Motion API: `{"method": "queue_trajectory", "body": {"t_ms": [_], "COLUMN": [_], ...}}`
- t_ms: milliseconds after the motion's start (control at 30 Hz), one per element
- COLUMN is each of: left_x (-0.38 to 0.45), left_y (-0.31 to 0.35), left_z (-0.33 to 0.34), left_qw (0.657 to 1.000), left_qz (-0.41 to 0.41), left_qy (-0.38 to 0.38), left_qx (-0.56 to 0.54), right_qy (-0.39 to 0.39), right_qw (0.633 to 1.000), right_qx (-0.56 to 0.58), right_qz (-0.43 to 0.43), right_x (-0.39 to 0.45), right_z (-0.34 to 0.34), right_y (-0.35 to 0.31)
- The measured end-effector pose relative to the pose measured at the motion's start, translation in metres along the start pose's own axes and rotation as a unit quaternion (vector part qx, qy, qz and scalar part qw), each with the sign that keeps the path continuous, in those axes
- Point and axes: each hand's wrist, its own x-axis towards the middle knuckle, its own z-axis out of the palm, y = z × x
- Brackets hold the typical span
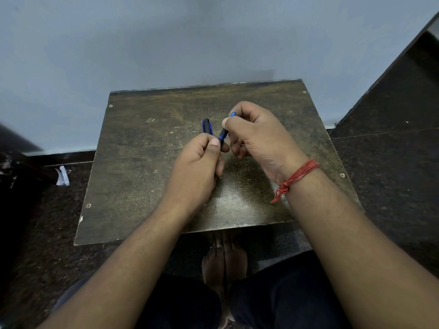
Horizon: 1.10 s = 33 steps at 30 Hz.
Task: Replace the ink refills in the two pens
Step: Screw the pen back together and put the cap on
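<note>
Over the middle of a worn brown table [133,162] both my hands hold blue and black pen parts. My left hand [198,167] is closed on one pen piece [206,126], whose blue and black end sticks up above the thumb. My right hand [256,131], with a red thread round the wrist, is closed on a second pen piece [224,134]; its blue tip [233,114] shows above the fingers. The lower ends of the two pieces meet between my thumbs. I cannot see any loose refill; my fingers hide the rest of the pens.
The table stands against a pale grey wall [166,39]. Around it is a dark speckled floor [392,167]. A scrap of white paper [62,177] lies on the floor to the left. My bare feet [224,262] show under the table's near edge.
</note>
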Motion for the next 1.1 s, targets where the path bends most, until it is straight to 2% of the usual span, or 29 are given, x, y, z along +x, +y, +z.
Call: {"method": "queue_trajectory", "body": {"t_ms": [200,300,367,467,567,667,967,1100], "left_x": [-0.001,0.001,0.002,0.001,0.001,0.002,0.002,0.002], "left_y": [-0.002,-0.001,0.001,0.002,0.002,0.002,0.0,0.002], "left_z": [0.0,-0.001,-0.002,-0.004,-0.003,-0.003,-0.002,-0.003], "left_qw": [0.999,1.0,1.0,1.0,1.0,1.0,1.0,1.0], "left_qz": [0.021,0.011,-0.001,-0.01,-0.009,-0.008,-0.002,-0.004], "left_qy": [-0.003,-0.003,0.002,0.004,0.001,-0.001,0.0,0.006], "left_qx": [0.041,0.023,-0.004,-0.026,-0.026,-0.016,0.013,-0.008], "right_qy": [-0.003,-0.006,0.021,0.029,-0.007,-0.041,0.014,0.011], "right_qw": [1.0,1.0,1.0,0.997,0.994,0.995,1.0,0.998], "right_qx": [0.02,-0.017,-0.015,0.065,0.109,0.09,0.022,0.064], "right_qz": [0.02,-0.001,-0.003,0.008,0.002,-0.002,0.004,0.002], "right_x": [0.002,0.001,0.002,0.004,0.004,0.001,0.001,0.002], "right_z": [-0.004,-0.009,-0.013,-0.018,-0.017,-0.011,-0.003,-0.012], "right_y": [0.003,0.005,0.006,0.007,0.007,0.007,0.009,0.007]}}
